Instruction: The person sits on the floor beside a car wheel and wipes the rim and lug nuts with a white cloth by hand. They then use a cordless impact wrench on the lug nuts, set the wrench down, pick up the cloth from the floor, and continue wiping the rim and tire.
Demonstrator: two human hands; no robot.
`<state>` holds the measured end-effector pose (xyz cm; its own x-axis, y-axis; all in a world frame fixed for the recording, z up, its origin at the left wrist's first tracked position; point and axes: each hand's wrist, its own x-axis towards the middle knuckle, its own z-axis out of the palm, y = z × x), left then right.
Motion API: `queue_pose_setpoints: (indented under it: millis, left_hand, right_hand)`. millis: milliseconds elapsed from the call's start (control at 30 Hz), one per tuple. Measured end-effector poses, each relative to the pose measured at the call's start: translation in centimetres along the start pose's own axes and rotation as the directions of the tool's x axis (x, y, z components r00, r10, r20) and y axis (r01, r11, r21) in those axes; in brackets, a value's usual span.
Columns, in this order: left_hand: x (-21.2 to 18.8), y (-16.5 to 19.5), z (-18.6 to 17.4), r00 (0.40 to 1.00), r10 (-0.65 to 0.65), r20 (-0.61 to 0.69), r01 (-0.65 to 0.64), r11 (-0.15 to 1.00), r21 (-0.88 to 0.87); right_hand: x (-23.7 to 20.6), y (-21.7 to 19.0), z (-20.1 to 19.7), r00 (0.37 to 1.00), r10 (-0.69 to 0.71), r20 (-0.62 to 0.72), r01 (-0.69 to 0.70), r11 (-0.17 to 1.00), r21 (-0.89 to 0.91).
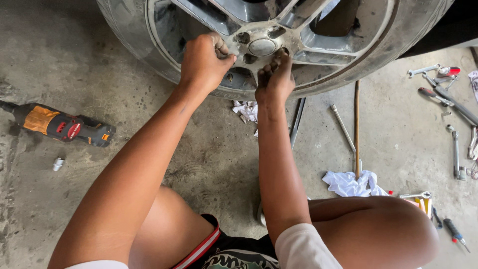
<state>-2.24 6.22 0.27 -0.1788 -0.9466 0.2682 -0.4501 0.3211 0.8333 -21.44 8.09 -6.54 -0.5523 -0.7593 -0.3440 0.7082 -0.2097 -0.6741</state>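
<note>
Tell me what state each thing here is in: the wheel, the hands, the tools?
Wheel: upright on the concrete, some lug holes look empty.
Left hand: closed at the hub.
Right hand: fingertips pinched at a lug hole.
Power tool: lying unused on the floor.
White rag: crumpled.
Wrenches: scattered flat.

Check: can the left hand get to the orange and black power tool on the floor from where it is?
Probably yes. The left hand is at the wheel hub; the power tool lies on bare concrete off to its left, with nothing between them.
</note>
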Motion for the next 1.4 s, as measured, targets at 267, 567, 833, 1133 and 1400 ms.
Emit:
queue_pose_setpoints:
  millis: [267, 567, 833, 1133, 1400]
  left_hand:
    - [0.2, 0.2, 0.0, 1.000, 0.013, 0.020, -0.012, 0.999, -0.043]
    - [0.2, 0.5, -0.3, 0.999, -0.033, 0.023, 0.034, 0.999, -0.041]
    - [0.5, 0.2, -0.2, 1.000, 0.002, 0.018, -0.001, 1.000, -0.007]
    - [0.3, 0.5, -0.5, 0.998, -0.047, 0.048, 0.048, 0.999, -0.015]
    - [0.3, 0.5, -0.5, 1.000, -0.012, 0.028, 0.013, 0.999, -0.040]
  right_hand:
    - [0.6, -0.2, 0.3, 0.997, -0.013, -0.072, 0.008, 0.998, -0.069]
    - [0.6, -0.1, 0.4, 0.993, 0.109, -0.035, -0.105, 0.989, 0.105]
    - [0.8, 0.3, 0.2, 0.993, 0.117, 0.006, -0.117, 0.991, 0.071]
    - [0.6, 0.4, 0.0, 0.984, 0.171, -0.043, -0.167, 0.981, 0.095]
    - [0.5, 0.1, -0.1, 0.996, 0.052, -0.074, -0.048, 0.997, 0.052]
